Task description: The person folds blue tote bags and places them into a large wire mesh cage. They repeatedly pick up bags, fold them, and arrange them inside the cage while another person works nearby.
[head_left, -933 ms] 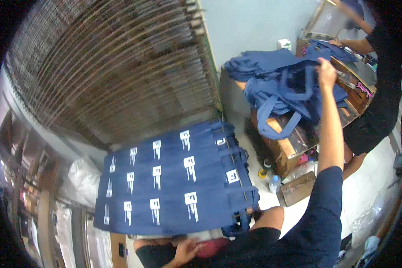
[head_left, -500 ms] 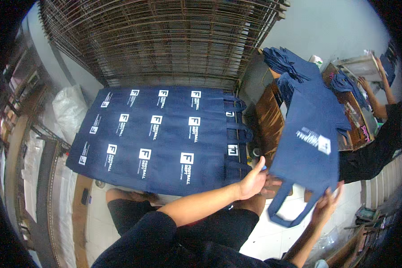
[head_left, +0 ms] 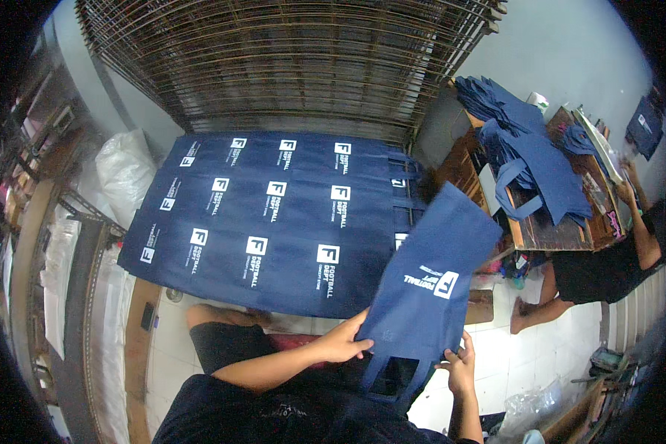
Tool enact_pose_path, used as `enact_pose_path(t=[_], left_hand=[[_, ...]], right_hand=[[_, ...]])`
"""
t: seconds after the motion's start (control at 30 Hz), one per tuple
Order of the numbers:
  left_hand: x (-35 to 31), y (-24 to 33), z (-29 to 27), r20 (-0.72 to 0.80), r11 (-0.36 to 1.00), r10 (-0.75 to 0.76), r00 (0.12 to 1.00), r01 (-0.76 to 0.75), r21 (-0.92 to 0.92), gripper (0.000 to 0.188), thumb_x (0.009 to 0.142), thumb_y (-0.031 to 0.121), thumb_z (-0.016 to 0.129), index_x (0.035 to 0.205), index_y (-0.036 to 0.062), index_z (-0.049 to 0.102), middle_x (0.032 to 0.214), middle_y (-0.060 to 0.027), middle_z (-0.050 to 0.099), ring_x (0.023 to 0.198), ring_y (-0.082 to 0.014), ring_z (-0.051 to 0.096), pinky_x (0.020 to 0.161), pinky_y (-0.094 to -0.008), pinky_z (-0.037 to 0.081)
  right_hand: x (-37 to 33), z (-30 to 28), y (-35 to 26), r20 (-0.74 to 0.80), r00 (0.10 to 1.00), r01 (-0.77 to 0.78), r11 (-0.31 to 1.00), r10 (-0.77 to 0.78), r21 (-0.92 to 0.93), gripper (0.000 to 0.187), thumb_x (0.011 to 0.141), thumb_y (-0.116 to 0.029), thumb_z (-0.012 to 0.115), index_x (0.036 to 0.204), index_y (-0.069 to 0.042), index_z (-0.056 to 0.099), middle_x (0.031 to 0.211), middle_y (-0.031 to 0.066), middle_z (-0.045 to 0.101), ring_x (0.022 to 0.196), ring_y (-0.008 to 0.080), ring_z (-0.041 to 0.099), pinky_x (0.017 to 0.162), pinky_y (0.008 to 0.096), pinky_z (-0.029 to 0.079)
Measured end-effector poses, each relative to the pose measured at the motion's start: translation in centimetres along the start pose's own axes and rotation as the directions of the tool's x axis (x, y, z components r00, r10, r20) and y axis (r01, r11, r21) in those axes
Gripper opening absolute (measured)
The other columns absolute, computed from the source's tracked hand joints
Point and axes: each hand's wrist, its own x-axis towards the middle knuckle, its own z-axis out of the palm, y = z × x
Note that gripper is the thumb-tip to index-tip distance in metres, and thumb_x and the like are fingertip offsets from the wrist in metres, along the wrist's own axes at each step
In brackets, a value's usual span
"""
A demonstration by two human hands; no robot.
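Observation:
A navy cloth tote bag [head_left: 414, 248] with a white print hangs in front of me, its handle loop towards my body. My left hand [head_left: 345, 340] pinches its left edge near the handle, thumb on top. At the opposite corner, my right hand [head_left: 460, 364] has its fingers closed on the bag's edge. To the left lie rows of overlapping navy bags [head_left: 229, 214] with the same white print, spread flat. Their handles [head_left: 405, 174] stick out along the right side, partly covered by the held bag.
A wire drying rack [head_left: 288, 66] rises behind the laid-out bags. On the right, navy bags [head_left: 529, 163] are heaped on a wooden table [head_left: 525, 237]. Another person [head_left: 599, 274] sits there, hands at a frame. Clear plastic [head_left: 126, 174] lies at the left.
The bag has moved left from beside the heap to in front of me. My left hand, formerly apart with fingers spread, has taken hold of its edge. My right hand has come left with it.

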Motion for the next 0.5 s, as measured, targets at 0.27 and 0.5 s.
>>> enact_pose_path(t=[0.27,0.5], left_hand=[[3.3,-1.1,-2.5,-0.175,0.983,0.164,0.971,-0.176,-0.053,0.085,0.083,-0.011,0.050,0.147,0.0162,0.001,0.148,-0.0124,0.020,0.098,-0.0187,0.054,0.059,-0.0265,0.052],[13.4,2.2,-8.9,-0.281,0.974,0.198,0.939,-0.221,-0.053,0.086,0.081,-0.012,0.052,0.147,0.0201,0.007,0.135,-0.0127,0.041,0.086,-0.0183,0.060,0.055,-0.0260,0.050]], right_hand=[[7.8,1.4,0.0,0.118,0.953,0.282,0.959,-0.277,-0.025,0.057,0.080,0.012,0.038,0.133,-0.008,0.034,0.122,0.0134,0.049,0.090,0.0177,0.058,0.062,0.0266,0.054],[19.2,5.7,-5.6,0.118,0.977,0.163,0.981,-0.176,0.108,0.058,0.076,0.008,0.039,0.131,-0.010,0.039,0.108,0.0092,0.055,0.082,0.0170,0.055,0.061,0.0282,0.048]])
